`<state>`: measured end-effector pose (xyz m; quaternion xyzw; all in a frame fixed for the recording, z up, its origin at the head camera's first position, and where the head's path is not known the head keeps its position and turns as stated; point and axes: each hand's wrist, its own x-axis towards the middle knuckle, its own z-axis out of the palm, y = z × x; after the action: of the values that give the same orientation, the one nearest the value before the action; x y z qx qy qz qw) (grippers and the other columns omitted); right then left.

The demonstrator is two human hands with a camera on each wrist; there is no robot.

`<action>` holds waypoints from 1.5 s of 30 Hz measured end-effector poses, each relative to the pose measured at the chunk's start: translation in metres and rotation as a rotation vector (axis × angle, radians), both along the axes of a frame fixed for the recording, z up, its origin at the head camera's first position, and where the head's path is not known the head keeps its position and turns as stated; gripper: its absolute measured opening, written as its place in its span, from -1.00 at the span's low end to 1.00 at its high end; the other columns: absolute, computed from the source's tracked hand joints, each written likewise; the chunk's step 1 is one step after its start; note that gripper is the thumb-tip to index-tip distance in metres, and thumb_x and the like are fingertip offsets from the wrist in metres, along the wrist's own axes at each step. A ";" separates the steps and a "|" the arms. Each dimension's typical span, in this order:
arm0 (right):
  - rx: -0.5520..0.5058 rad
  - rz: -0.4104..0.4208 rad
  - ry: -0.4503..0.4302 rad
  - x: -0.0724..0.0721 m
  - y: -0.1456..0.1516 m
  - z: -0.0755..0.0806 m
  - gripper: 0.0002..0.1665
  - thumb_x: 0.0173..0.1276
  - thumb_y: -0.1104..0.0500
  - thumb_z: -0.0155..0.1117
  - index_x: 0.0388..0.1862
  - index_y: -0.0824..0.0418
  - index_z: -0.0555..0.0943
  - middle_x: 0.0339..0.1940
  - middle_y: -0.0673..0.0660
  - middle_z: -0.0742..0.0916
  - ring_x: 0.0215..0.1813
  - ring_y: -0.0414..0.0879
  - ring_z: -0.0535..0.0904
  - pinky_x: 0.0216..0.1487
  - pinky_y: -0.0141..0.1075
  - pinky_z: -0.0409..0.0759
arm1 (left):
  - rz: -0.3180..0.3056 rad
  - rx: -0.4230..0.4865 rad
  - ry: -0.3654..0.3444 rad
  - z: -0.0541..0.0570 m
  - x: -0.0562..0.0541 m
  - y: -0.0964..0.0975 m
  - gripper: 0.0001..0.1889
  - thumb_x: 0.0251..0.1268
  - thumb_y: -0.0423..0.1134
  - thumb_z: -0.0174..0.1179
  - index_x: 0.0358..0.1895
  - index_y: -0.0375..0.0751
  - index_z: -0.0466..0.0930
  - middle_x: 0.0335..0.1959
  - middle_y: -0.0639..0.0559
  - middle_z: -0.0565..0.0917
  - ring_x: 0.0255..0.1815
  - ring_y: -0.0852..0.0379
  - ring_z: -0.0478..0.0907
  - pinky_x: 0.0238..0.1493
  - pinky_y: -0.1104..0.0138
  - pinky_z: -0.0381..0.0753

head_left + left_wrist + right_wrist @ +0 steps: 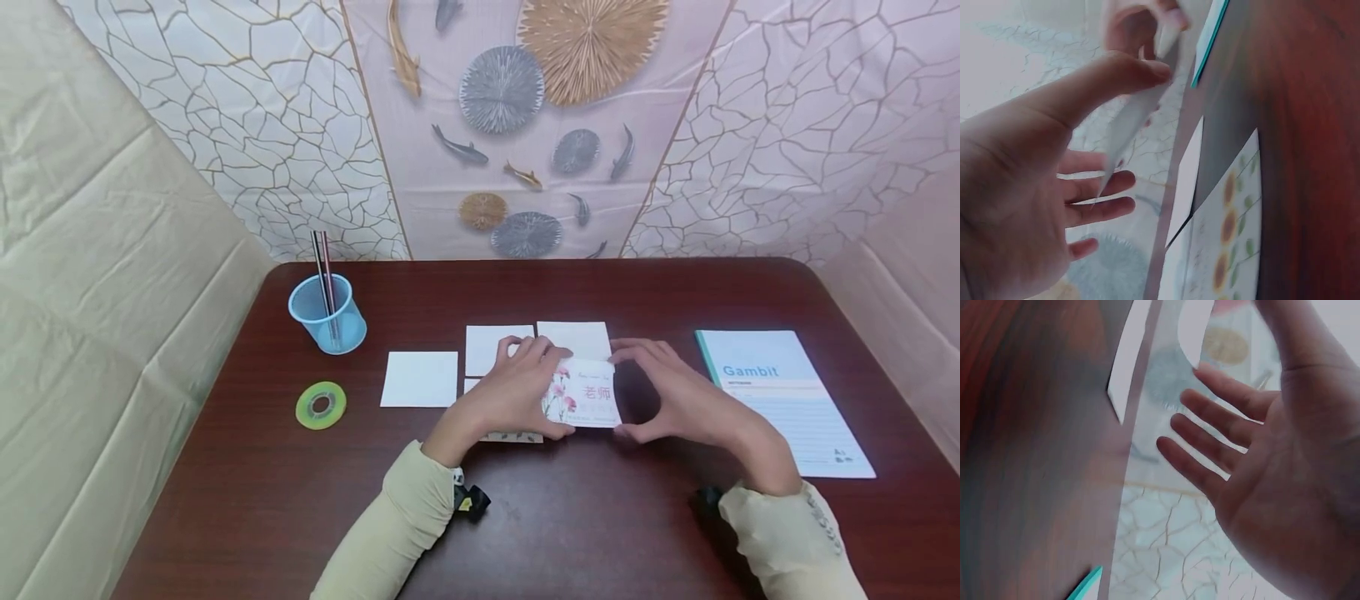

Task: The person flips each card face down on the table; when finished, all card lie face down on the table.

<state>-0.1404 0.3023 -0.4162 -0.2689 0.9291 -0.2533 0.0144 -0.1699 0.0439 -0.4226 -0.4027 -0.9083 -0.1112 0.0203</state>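
Observation:
A small card (587,392) with pink flowers and Chinese lettering is held up over the table between both hands. My left hand (517,383) grips its left side, thumb at the lower edge and fingers at the upper one. At the right side, my right hand (671,393) holds the card's corners between thumb and index finger; its other fingers (1200,447) are spread. Below lie a card with sunflowers (1225,231), partly covered by the left hand in the head view, and two blank white cards (573,335) behind the hands.
Another white card (420,379) lies to the left. Beyond it are a green tape roll (321,406) and a blue mesh pen cup (327,315) with several sticks or pens. A notebook (783,400) lies on the right of the dark wooden table (570,517).

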 end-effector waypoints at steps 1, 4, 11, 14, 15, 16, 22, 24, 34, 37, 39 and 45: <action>-0.017 0.006 0.003 0.001 -0.002 0.001 0.02 -0.23 -0.06 0.72 0.21 0.19 0.42 0.39 0.16 0.39 0.33 0.01 0.23 0.17 0.03 0.37 | -0.007 0.011 0.010 0.000 0.000 0.002 0.01 -0.19 0.41 0.37 0.34 -0.12 0.32 0.02 0.10 0.38 0.08 0.16 0.30 0.24 0.10 0.09; -0.044 0.019 -0.006 0.003 -0.006 0.004 0.07 -0.21 -0.08 0.72 0.27 0.17 0.39 0.42 0.14 0.36 0.35 -0.02 0.21 0.18 0.03 0.38 | -0.029 0.040 0.031 0.000 0.002 0.007 0.00 -0.15 0.44 0.33 0.34 -0.13 0.33 0.00 0.09 0.39 0.05 0.18 0.32 0.24 0.09 0.12; -0.048 0.041 -0.009 0.004 -0.001 0.006 0.05 -0.13 -0.15 0.67 0.32 0.13 0.40 0.45 0.13 0.33 0.39 0.01 0.19 0.19 0.04 0.33 | -0.016 0.074 -0.017 0.002 0.005 0.005 -0.02 -0.17 0.39 0.38 0.33 -0.09 0.33 -0.01 0.13 0.39 -0.01 0.23 0.33 0.20 0.08 0.15; -0.053 0.059 -0.003 0.005 -0.004 0.006 0.01 -0.08 -0.21 0.62 0.31 0.11 0.42 0.43 0.11 0.35 0.39 0.01 0.20 0.19 0.02 0.34 | -0.021 0.062 0.000 0.001 0.007 0.009 -0.01 -0.15 0.41 0.35 0.33 -0.12 0.33 -0.02 0.10 0.39 -0.01 0.20 0.35 0.19 0.06 0.18; -0.054 0.067 -0.001 0.005 -0.006 0.007 0.01 -0.07 -0.22 0.61 0.32 0.11 0.41 0.43 0.10 0.35 0.39 0.01 0.19 0.19 0.02 0.34 | -0.020 0.061 0.009 0.001 0.008 0.010 -0.01 -0.15 0.42 0.34 0.33 -0.13 0.34 -0.02 0.09 0.39 -0.01 0.19 0.35 0.19 0.05 0.20; -0.056 0.074 0.004 0.005 -0.007 0.007 0.01 -0.05 -0.22 0.60 0.33 0.11 0.41 0.43 0.09 0.35 0.39 0.00 0.20 0.20 0.02 0.34 | -0.016 0.061 0.017 0.001 0.009 0.011 -0.01 -0.15 0.43 0.33 0.33 -0.13 0.34 -0.02 0.09 0.39 -0.01 0.18 0.35 0.19 0.05 0.20; -0.088 0.047 -0.036 0.006 -0.012 0.007 0.13 -0.07 -0.21 0.61 0.44 0.09 0.30 0.39 0.04 0.37 0.37 -0.05 0.21 0.22 0.08 0.34 | 0.015 0.149 -0.015 0.001 0.007 0.012 -0.03 -0.19 0.41 0.37 0.31 -0.04 0.35 0.16 0.11 0.31 0.13 0.16 0.22 0.17 0.14 0.15; -0.089 0.026 -0.083 0.006 -0.011 0.005 0.19 -0.09 -0.22 0.62 0.46 0.09 0.25 0.39 0.06 0.37 0.36 -0.04 0.22 0.22 0.10 0.34 | 0.012 0.228 -0.060 0.003 0.006 0.010 -0.02 -0.22 0.38 0.40 0.34 0.00 0.33 0.18 0.13 0.30 0.13 0.18 0.20 0.12 0.19 0.14; -0.083 0.016 -0.207 0.005 -0.018 -0.004 0.24 -0.09 -0.24 0.61 0.50 -0.01 0.15 0.38 0.01 0.34 0.36 -0.02 0.21 0.25 0.13 0.32 | -0.135 0.716 -0.432 0.028 0.006 -0.004 -0.10 -0.02 -0.10 0.50 0.43 0.07 0.19 0.25 0.15 0.33 0.25 0.24 0.25 0.17 0.17 0.21; -0.085 0.000 -0.205 0.004 -0.016 -0.006 0.19 -0.07 -0.24 0.60 0.47 -0.01 0.18 0.38 0.00 0.34 0.36 -0.01 0.22 0.23 0.14 0.34 | -0.145 0.789 -0.504 0.043 0.011 -0.009 -0.12 0.01 -0.24 0.49 0.41 -0.03 0.17 0.31 0.04 0.35 0.29 0.19 0.26 0.24 0.15 0.23; -0.091 -0.008 -0.201 0.003 -0.014 -0.006 0.18 -0.06 -0.24 0.60 0.46 0.00 0.19 0.37 0.01 0.35 0.35 0.01 0.23 0.23 0.14 0.35 | -0.150 0.814 -0.531 0.051 0.015 -0.011 -0.14 0.02 -0.29 0.48 0.39 -0.10 0.17 0.32 -0.05 0.35 0.30 0.11 0.27 0.25 0.15 0.25; -0.095 -0.007 -0.187 -0.001 -0.006 -0.007 0.18 -0.06 -0.19 0.62 0.47 0.00 0.19 0.36 0.03 0.37 0.32 0.06 0.25 0.20 0.14 0.39 | -0.107 0.748 -0.486 0.036 0.005 -0.011 -0.14 0.03 -0.12 0.47 0.41 0.00 0.18 0.32 0.13 0.36 0.31 0.20 0.26 0.27 0.14 0.22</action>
<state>-0.1412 0.2961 -0.4230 -0.2415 0.9115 -0.3213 0.0872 -0.1652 0.0332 -0.3862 -0.3761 -0.7619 -0.5243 -0.0552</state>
